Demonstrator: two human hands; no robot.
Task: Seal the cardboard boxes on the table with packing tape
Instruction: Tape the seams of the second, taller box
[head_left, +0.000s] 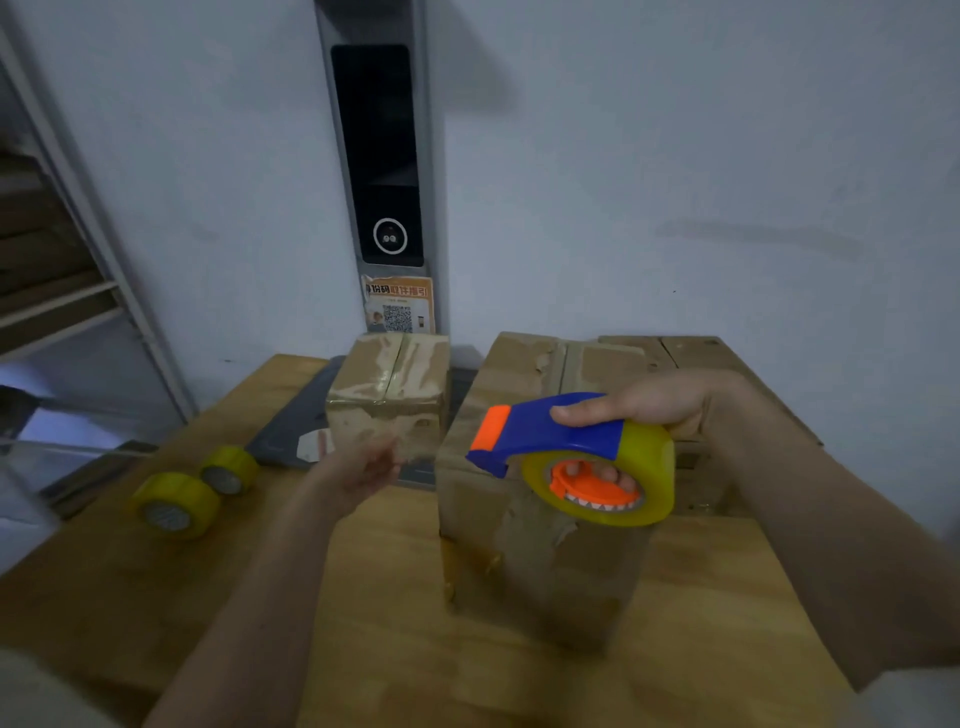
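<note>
My right hand (644, 410) grips a blue and orange tape dispenser (545, 431) loaded with a yellowish tape roll (644, 467), held in the air over the near cardboard box (519, 545). That box stands upright on the wooden table (363, 623), its top flaps closed with old tape marks. A smaller box (389, 395) sits behind it to the left, with tape across its top seam. My left hand (363, 467) is blurred and reaches toward the smaller box's front face; its fingers are too blurred to read. A third box (691, 353) lies behind on the right.
Two spare yellow tape rolls (176, 504) (228, 470) lie on the table's left side. A dark grey flat sheet (291, 431) lies behind them by the wall. A metal shelf rack (62, 291) stands at far left. The wall carries a black panel (384, 156).
</note>
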